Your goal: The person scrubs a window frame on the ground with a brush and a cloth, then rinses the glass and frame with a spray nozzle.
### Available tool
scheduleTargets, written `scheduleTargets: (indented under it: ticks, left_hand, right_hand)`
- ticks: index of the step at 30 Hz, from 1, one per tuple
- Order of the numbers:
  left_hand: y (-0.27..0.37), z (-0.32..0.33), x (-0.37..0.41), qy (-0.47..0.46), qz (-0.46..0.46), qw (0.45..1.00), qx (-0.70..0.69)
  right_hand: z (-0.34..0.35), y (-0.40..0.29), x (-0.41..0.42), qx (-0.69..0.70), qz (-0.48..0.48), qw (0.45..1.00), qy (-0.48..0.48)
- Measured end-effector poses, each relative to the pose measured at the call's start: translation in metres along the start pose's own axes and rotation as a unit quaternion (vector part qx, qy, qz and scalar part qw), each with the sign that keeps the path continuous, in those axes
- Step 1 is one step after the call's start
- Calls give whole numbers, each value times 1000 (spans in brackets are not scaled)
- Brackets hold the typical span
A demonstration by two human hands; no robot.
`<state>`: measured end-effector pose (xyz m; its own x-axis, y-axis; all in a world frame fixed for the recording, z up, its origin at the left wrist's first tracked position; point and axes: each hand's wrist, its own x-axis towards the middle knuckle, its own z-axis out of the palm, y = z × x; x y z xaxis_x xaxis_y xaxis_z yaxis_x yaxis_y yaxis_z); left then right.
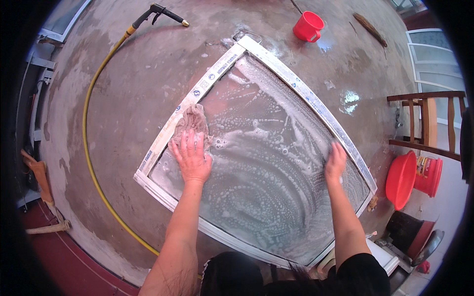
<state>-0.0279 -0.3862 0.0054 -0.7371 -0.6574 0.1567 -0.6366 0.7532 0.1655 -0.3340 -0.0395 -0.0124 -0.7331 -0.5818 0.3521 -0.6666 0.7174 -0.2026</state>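
A white-framed glass window sash [255,155] lies before me, its pane covered with soap suds and water. My left hand [193,157] presses flat with spread fingers on a wet, greyish-pink cloth [192,122], at the left part of the pane against the frame. My right hand [336,162], somewhat blurred, is at the right side of the pane by the frame's inner edge. Whether it holds anything cannot be told. The frame bears printed blue marks.
A yellow hose [86,111] with a black spray gun [159,13] curves over the wet concrete floor at left. A red plastic mug [308,26] stands beyond the sash. At right are a red basin [401,180], a red bucket [428,177] and a wooden chair [426,142].
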Motion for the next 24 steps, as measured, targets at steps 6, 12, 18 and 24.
scheduleTargets:
  ticks: [6,12,18,24]
  left_hand:
    - [4,0,4,17,18,1000,-7]
    - [0,5,0,6,14,1000,15]
    - [-8,-6,-1,-3,2,1000,30]
    - [5,2,4,0,12,1000,17]
  right_hand:
    - [105,-191,183,125,-176,975,50]
    - [109,-262,182,142,-206,962,-110]
    - [76,-235,109,178,-402,879,-185]
    - [95,-274,187,105,-108,976,-155]
